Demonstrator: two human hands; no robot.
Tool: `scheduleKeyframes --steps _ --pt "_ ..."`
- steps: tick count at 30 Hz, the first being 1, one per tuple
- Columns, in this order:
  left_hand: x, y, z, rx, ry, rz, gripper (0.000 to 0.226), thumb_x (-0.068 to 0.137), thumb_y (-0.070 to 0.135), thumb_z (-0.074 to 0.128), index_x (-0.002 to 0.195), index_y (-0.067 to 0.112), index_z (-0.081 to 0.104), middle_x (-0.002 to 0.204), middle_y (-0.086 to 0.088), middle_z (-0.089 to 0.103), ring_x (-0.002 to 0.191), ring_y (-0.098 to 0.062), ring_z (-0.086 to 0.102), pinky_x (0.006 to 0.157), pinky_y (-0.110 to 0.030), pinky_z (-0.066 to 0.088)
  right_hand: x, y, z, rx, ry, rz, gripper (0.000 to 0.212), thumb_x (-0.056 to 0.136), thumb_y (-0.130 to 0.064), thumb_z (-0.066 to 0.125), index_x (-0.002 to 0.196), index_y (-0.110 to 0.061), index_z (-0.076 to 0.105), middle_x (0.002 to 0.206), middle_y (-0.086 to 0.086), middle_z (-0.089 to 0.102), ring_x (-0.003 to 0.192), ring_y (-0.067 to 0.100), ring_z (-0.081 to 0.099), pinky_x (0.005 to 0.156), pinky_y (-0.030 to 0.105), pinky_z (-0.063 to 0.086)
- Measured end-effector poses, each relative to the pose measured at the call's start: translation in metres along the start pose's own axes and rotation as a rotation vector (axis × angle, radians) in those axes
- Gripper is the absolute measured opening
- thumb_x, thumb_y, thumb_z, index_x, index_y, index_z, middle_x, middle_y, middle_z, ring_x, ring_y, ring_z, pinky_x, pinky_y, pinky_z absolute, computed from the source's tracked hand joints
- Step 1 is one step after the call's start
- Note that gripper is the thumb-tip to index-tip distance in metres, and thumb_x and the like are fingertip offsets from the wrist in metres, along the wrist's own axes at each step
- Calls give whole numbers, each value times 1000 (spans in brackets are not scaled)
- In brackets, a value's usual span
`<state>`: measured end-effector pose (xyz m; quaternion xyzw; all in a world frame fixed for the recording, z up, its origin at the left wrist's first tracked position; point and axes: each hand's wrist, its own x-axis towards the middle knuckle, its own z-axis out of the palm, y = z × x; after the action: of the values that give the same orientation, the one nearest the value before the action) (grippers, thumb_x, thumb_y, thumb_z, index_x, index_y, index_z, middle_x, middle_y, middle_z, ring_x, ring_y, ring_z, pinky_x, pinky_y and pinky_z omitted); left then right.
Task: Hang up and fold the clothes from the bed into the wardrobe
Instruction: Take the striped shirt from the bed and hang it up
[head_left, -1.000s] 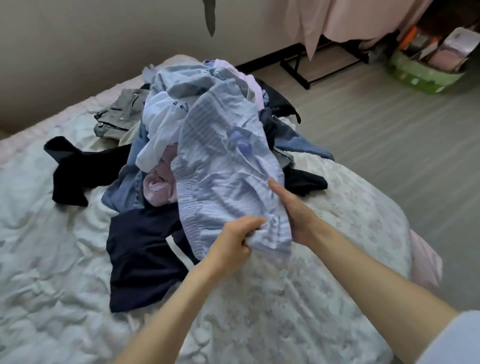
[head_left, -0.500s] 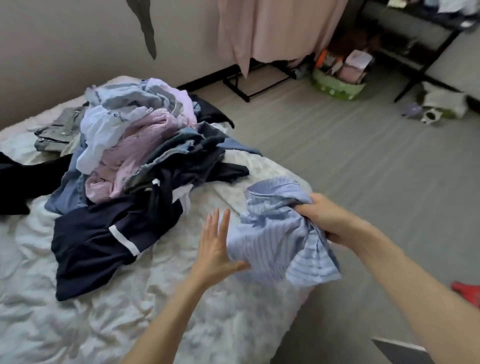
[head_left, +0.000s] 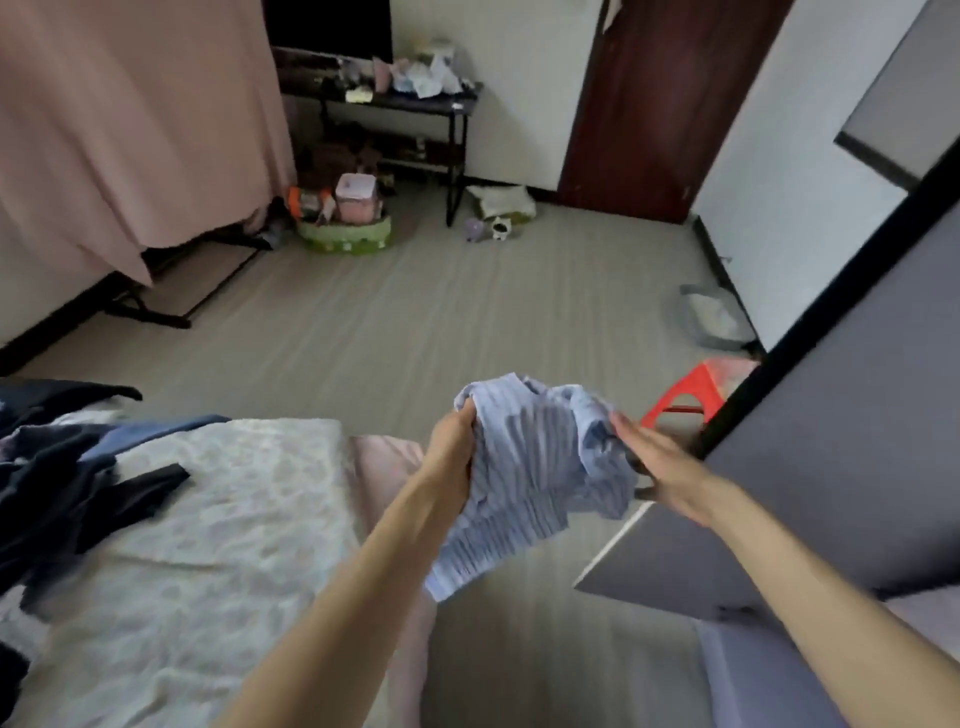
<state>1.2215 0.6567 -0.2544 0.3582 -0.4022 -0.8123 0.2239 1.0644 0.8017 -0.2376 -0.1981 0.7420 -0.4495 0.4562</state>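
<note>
A crumpled light-blue striped garment (head_left: 535, 478) hangs in the air between my hands, over the floor just past the bed's corner. My left hand (head_left: 453, 452) grips its upper left edge with curled fingers. My right hand (head_left: 662, 467) lies against its right side with the fingers stretched straight. The bed (head_left: 234, 499), under a white patterned quilt, fills the lower left, and a pile of dark and blue clothes (head_left: 57, 467) lies at its left edge. A grey wardrobe panel (head_left: 857, 441) with a black edge stands at the right, close to my right hand.
A red plastic stool (head_left: 696, 389) stands beside the wardrobe. Across the floor are a green basket (head_left: 345, 236) of items, a black side table (head_left: 415, 104), a pink cloth (head_left: 130, 130) over a rack, small toys (head_left: 488, 228) and a dark red door (head_left: 649, 104).
I have turned right, away from the pile, carrying the striped garment off the bed towards the wardrobe. My left hand now grips it; my right hand's fingers have straightened.
</note>
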Motion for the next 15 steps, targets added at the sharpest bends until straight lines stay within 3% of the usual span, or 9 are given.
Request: scheduleKeyframes --steps 2,4,6,7,10,12,14,15 --pt "-1 -6 46 -48 14 -41 30 97 19 40 79 10 62 62 -2 70 56 -10 67 43 -18 49 -20 35 -20 130 -61 140 56 63 -70 54 103 -31 64 92 -6 70 86 14 63 70 34 50" --pt "-4 -17 86 -58 45 -81 34 99 13 36 74 7 59 56 -3 67 51 -5 65 42 -14 47 -32 58 -31 242 -64 195 67 55 -71 62 102 -23 66 91 2 67 89 22 60 67 36 51" --pt "-9 -25 115 -14 72 -115 31 100 16 35 105 -2 60 96 -16 70 94 -15 67 75 -22 51 -36 69 -39 346 6 229 75 48 -68 70 102 -16 64 95 8 62 84 26 61 65 37 53" --pt "-12 -32 131 13 79 -125 35 100 18 35 121 -4 53 120 -21 61 115 -26 58 89 -31 47 -40 75 -47 446 45 255 78 46 -64 74 102 -12 62 98 13 61 82 28 63 65 38 54" --pt "-19 -55 171 -5 9 -135 41 101 19 32 133 -6 40 139 -25 44 128 -37 43 98 -39 40 -54 95 -80 797 95 289 69 59 -48 79 106 -3 56 95 19 65 86 32 65 70 41 54" --pt "-23 -72 196 -8 -48 -142 38 101 17 31 127 -6 47 138 -24 45 123 -36 48 95 -40 43 -65 104 -106 876 133 263 42 71 -36 73 96 -5 60 80 15 67 80 28 64 65 35 52" --pt "-28 -93 218 3 -145 -166 36 100 12 29 108 -5 60 122 -20 59 96 -23 64 76 -33 53 -79 113 -138 833 274 192 10 82 -17 62 84 -7 60 65 8 65 68 22 61 55 28 49" --pt "-26 -103 221 33 -226 -179 35 100 11 28 105 -4 60 107 -16 67 80 -16 67 66 -28 55 -84 115 -151 764 397 135 5 84 -7 56 81 -7 60 63 7 63 65 21 60 53 25 47"
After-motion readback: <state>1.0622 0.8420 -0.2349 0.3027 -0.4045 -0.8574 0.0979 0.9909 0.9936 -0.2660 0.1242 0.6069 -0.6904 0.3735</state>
